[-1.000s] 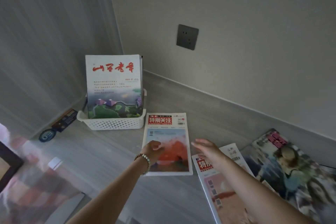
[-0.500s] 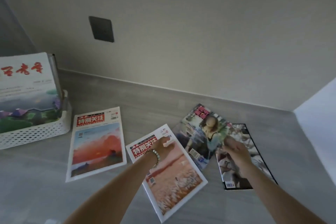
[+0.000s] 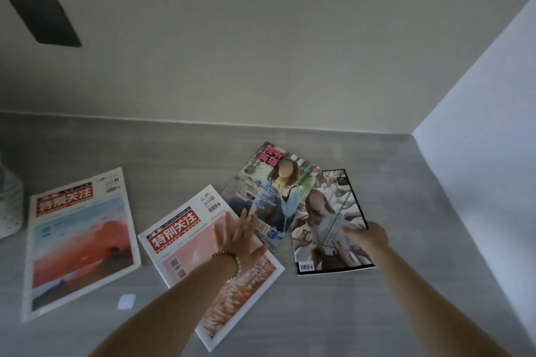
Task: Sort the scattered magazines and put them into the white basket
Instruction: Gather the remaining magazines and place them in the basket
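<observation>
Four magazines (image 3: 81, 240) outside basket (image 3: 11, 211), none gripped: left hand (image 3: 235, 238) flat on pink magazine (image 3: 182, 255), right hand (image 3: 366, 238) flat on dark magazine (image 3: 327, 211).

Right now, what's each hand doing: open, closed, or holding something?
Left hand: open, fingers straight over the pink magazine.
Right hand: on the black-bordered magazine; blurred, so a grip cannot be told.

Dim and grey throughout, brightest on the white wall (image 3: 478, 153) at the right, with soft shadows, motion blur on the right hand (image 3: 367, 238), and wide-angle bending toward the edges.
</observation>
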Tool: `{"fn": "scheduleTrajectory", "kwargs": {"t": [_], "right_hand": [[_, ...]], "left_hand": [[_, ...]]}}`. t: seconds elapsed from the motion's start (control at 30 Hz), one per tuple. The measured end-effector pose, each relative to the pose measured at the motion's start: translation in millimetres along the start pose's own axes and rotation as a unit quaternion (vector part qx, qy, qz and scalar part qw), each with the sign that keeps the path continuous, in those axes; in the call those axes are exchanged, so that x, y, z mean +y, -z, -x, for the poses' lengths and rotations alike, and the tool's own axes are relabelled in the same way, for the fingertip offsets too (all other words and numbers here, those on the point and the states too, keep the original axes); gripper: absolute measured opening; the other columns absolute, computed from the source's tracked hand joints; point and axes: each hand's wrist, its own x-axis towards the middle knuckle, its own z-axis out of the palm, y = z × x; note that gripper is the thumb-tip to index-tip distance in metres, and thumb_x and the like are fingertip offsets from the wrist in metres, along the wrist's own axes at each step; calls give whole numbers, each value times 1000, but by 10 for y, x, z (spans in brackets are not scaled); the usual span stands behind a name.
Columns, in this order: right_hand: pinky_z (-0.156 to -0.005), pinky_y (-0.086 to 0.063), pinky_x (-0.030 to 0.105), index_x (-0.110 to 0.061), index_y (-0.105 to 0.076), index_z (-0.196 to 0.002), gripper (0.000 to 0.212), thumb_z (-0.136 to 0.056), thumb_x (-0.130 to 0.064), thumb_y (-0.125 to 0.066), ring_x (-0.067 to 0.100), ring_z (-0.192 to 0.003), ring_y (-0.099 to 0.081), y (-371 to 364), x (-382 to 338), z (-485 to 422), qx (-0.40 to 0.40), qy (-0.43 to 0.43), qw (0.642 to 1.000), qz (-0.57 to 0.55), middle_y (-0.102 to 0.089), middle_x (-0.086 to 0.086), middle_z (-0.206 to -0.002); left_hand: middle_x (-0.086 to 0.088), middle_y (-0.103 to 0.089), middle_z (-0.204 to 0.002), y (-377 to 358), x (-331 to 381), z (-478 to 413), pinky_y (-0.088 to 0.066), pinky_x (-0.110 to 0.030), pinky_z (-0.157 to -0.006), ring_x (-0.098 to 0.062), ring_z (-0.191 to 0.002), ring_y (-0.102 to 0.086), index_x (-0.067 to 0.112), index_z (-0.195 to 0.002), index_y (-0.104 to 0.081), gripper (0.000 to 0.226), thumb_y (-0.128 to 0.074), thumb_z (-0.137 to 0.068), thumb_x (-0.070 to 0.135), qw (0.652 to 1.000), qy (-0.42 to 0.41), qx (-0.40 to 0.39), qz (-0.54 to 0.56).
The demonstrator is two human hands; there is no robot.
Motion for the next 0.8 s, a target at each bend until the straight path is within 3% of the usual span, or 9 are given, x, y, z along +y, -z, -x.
{"fn": "scheduleTrajectory", "kwargs": {"t": [0.03, 0.1, 0.23, 0.4, 0.53, 0.6, 0.7, 0.8], "right_hand": [[-87, -53, 43, -10, -68, -102, 34, -73, -28, -70, 37, -99, -63, -1, 25, 24, 7, 17, 999, -39, -67, 17, -94], [-77, -51, 41, -3, -66, -94, 20, -85, -19, -59, 40, -92, -63, 54, 58, 73, 47, 77, 994, -62, -66, 23, -87], [-66, -37, 31, -4, -62, -90, 21, -92, -22, -52, 37, -83, -61, 316, 90, 102, 164, 171, 971, -26, -67, 18, -85], [-69, -37, 31, 0, -59, -94, 25, -94, -22, -49, 36, -85, -59, 640, 46, 146, 261, 164, 944, -115, -65, 22, -88], [-68, -39, 30, 3, -58, -87, 23, -92, -19, -54, 31, -74, -58, 601, -144, 221, 220, 187, 935, -207, -63, 22, -77], [-64, -43, 27, 2, -60, -86, 23, -91, -20, -55, 16, -65, -57, 439, -349, 301, 163, 199, 936, -242, -62, 9, -69], [-58, -48, 13, -4, -63, -87, 15, -91, -18, -57, 0, -60, -61, 42, -672, 491, 43, 221, 936, -271, -62, 2, -69], [-50, -42, 8, -1, -62, -87, 15, -91, -15, -58, 1, -57, -57, -500, -921, 749, -56, 256, 938, -225, -59, 2, -65]], "left_hand": [[10, 32, -147, -24, -14, -4, 19, -58, -103, -33, -125, 38, 34, -142, 20, 79, -24, -84, 66, 1000, -4, 0, -7], [11, 34, -142, -62, -48, -14, 20, -57, -101, -33, -123, 39, 34, -141, 21, 82, -24, -82, 68, 1000, -15, 4, -17], [14, 32, -142, -61, -51, -16, 22, -55, -99, -32, -123, 39, 34, -142, 20, 83, -25, -81, 70, 999, -30, 14, -17], [11, 17, -153, 34, -26, 42, 17, -53, -107, -32, -138, 25, 37, -144, 13, 73, -26, -88, 61, 998, -31, 38, 31], [5, -3, -157, 152, -142, 147, -2, -41, -117, -20, -145, 2, 32, -146, -5, 62, -29, -93, 50, 976, -36, 95, 191], [2, -16, -155, 227, -247, 199, -14, -38, -118, -16, -144, -11, 25, -145, -18, 56, -35, -94, 42, 957, -15, 110, 266], [-2, -30, -150, 325, -467, 290, -23, -37, -115, -18, -140, -23, 18, -142, -30, 48, -34, -96, 33, 940, 36, 148, 305], [-7, -40, -144, 387, -866, 457, -28, -37, -111, -22, -135, -33, 14, -138, -37, 44, -33, -97, 32, 914, 108, 231, 316]]}}
